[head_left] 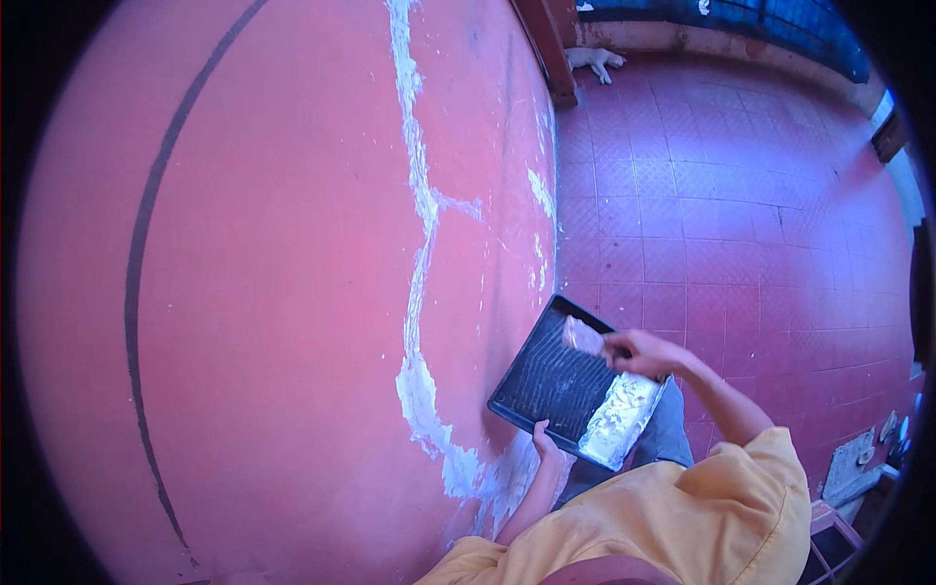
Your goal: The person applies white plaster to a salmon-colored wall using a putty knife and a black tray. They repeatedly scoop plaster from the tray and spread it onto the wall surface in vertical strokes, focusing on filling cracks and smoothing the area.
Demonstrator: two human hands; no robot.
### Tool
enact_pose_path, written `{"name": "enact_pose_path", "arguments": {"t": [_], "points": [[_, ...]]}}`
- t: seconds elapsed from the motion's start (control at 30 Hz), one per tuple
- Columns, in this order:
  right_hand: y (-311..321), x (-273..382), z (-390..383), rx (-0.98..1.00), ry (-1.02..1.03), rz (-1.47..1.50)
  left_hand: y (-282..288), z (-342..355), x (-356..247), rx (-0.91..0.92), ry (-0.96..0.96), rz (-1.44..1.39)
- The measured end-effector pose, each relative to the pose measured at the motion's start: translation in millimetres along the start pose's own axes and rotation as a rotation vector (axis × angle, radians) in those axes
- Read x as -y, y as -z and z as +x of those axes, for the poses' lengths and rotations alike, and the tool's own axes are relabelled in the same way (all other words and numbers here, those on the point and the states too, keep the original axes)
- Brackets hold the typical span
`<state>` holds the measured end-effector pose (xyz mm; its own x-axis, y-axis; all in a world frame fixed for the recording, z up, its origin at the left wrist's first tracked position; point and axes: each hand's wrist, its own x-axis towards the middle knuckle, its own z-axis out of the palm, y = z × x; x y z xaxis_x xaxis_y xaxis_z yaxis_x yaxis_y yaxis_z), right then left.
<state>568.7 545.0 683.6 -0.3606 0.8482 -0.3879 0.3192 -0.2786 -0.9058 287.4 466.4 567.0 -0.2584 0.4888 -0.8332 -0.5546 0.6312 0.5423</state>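
My left hand [546,444] grips the near-left edge of a black paint tray [551,375], its thumb over the rim. The tray is tilted in front of my body, close to the wall. A thick mass of white filler paste [621,419] fills the tray's near-right end. My right hand [636,353] is closed around the handle of a putty knife [582,335]. Its wide blade, smeared pale, points left over the tray's ribbed part; I cannot tell whether it touches the tray. My right fingers are slightly blurred.
On the left rises a red wall [283,292], with a rough white filler strip [419,195] running down it and a dark curved line [136,263]. Red floor tiles [663,214] spread to the right. A pale animal [595,61] lies at the far end. Assorted objects [858,463] stand at lower right.
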Motion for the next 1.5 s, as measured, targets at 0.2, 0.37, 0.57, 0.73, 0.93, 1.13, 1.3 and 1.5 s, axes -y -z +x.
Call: {"name": "enact_pose_path", "arguments": {"t": [0.2,0.37,0.57,0.73,0.93,1.13,1.3,1.5], "points": [[-34.1,-38.8,-71.3,0.161,-0.277,0.848,-49.2,14.8,1.9,-0.023,-0.145,0.023],[36.7,-24.9,-66.0,0.125,-0.228,0.494,-121.3,3.8,8.3,-0.079,-0.185,-0.054],[194.3,-63.2,-102.5,-0.164,-0.189,0.403,-192.1,-33.8,53.7,-0.293,-0.168,-0.187],[265.7,-77.3,-144.4,-0.161,-0.071,0.681,-245.8,-50.8,87.9,-0.271,-0.055,-0.33],[287.2,-53.1,-119.8,-0.265,-0.146,0.188,-300.6,-74.2,89.6,-0.287,0.025,-0.428],[307.9,-10.1,-67.0,-0.385,0.037,0.09,-330.7,-48.7,75.7,-0.244,0.019,-0.459],[340.2,6.5,-23.6,-0.377,0.098,0.073,-351.2,-23.8,66.2,-0.243,-0.011,-0.544],[393.8,25.3,30.8,-0.085,0.122,0.521,-367.1,-1.0,65.8,-0.372,0.038,-0.61]]}}
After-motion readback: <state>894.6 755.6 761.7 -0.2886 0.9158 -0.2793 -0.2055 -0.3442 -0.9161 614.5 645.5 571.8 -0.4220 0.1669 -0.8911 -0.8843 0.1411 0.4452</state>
